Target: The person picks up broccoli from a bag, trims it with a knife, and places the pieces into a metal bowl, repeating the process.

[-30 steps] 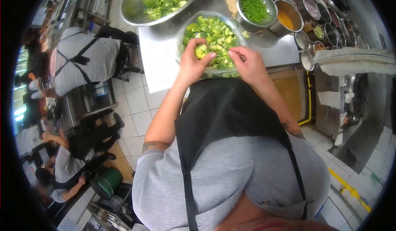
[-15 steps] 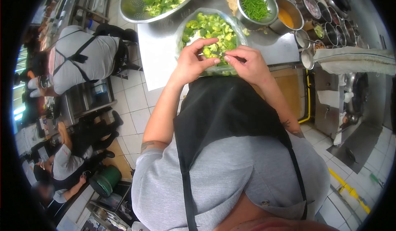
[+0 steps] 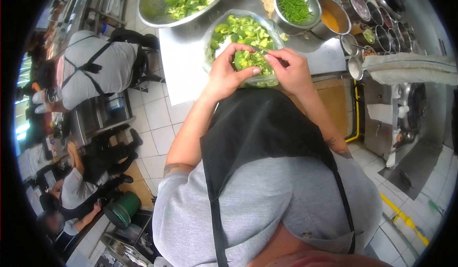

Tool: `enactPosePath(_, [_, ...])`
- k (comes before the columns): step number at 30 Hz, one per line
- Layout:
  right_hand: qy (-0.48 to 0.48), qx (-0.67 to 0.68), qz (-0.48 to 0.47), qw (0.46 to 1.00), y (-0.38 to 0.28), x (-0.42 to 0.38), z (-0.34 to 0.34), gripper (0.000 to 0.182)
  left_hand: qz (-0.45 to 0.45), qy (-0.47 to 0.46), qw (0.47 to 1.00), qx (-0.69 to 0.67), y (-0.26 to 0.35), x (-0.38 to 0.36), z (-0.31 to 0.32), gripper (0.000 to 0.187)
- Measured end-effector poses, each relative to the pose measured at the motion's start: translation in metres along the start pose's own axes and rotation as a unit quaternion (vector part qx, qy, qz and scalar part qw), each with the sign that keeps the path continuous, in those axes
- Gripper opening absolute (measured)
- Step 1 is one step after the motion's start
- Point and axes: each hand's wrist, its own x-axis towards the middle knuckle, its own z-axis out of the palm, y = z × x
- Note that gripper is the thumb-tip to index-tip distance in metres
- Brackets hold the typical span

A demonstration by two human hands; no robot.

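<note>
Broccoli florets [image 3: 243, 31] fill a bowl lined with a clear plastic bag [image 3: 208, 52], close in front of the black apron. Over its near side, my left hand [image 3: 226, 74] curls around a broccoli floret [image 3: 245, 63], thumb below and fingers above. My right hand [image 3: 291, 66] is closed on a small knife, whose short dark blade [image 3: 258, 50] points left over the floret, near my left fingertips. Most of the knife's handle is hidden inside my right hand.
A steel colander [image 3: 148, 9] of broccoli stands at the upper left. Right of the bagged bowl are a bowl of cut green vegetables [image 3: 293, 7], a pot of orange liquid [image 3: 330, 21] and several small containers. Co-workers [image 3: 98, 62] are at the left. A cloth [image 3: 410, 69] hangs at the right.
My right hand has moved slightly up and right, and the knife blade now shows above the floret. My left hand has opened a little wider around the floret.
</note>
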Motion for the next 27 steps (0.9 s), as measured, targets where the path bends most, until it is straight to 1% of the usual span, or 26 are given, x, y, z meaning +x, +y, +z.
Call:
enactPosePath(3, [-0.061,0.051,-0.001,0.997,0.001,-0.002,-0.002,0.015,0.005,0.01,0.997,-0.072,-0.008,0.003,-0.001,0.039])
enactPosePath(5, [-0.096,0.075,0.012,0.992,-0.002,-0.004,0.0,0.015,0.021,-0.009,0.997,-0.069,-0.01,0.001,-0.002,0.039])
enactPosePath(6, [-0.096,0.074,0.002,0.993,-0.001,-0.004,0.001,0.015,0.029,-0.019,0.997,-0.066,-0.008,0.0,-0.002,0.039])
enactPosePath(9, [-0.094,0.068,-0.021,0.993,0.002,-0.003,0.001,0.015,-0.073,-0.072,0.981,-0.167,0.002,-0.006,-0.001,0.041])
enactPosePath(12, [-0.092,0.048,-0.031,0.994,0.001,-0.002,-0.002,0.014,-0.032,-0.057,0.983,-0.173,-0.006,-0.006,0.005,0.04])
enactPosePath(14, [-0.088,0.02,-0.033,0.995,-0.002,0.0,-0.004,0.014,-0.032,-0.056,0.988,-0.141,-0.008,-0.006,0.005,0.04])
enactPosePath(15, [-0.074,0.005,-0.031,0.997,-0.003,-0.001,-0.004,0.014,-0.033,-0.055,0.99,-0.124,-0.009,-0.006,0.004,0.04])
enactPosePath(17, [-0.046,-0.026,-0.025,0.998,-0.004,-0.004,0.0,0.014,-0.053,-0.028,0.982,-0.179,-0.01,-0.005,0.008,0.038])
enactPosePath(18, [-0.011,-0.028,-0.021,0.999,-0.003,-0.004,0.003,0.014,-0.063,-0.014,0.976,-0.206,-0.01,-0.004,0.01,0.037])
enactPosePath(20, [0.058,-0.033,-0.014,0.998,0.002,-0.003,0.007,0.015,-0.109,-0.032,0.971,-0.213,-0.005,-0.009,0.013,0.036])
enactPosePath(21, [0.066,-0.02,-0.011,0.998,0.006,0.0,0.004,0.015,-0.132,-0.04,0.967,-0.216,-0.003,-0.011,0.015,0.035])
enactPosePath(23, [0.079,0.007,-0.008,0.997,0.014,0.006,-0.003,0.015,-0.075,-0.025,0.973,-0.216,-0.007,-0.01,0.023,0.042])
enactPosePath(24, [0.056,0.026,0.008,0.998,0.009,0.004,-0.002,0.015,-0.048,-0.019,0.975,-0.217,-0.009,-0.011,0.025,0.046])
enactPosePath(26, [0.012,0.06,0.042,0.997,-0.002,-0.001,-0.002,0.015,-0.1,-0.012,0.941,-0.323,-0.012,-0.009,0.018,0.049])
enactPosePath(27, [0.003,0.065,0.035,0.997,-0.004,-0.002,-0.002,0.015,-0.101,-0.012,0.939,-0.328,-0.012,-0.007,0.015,0.05])
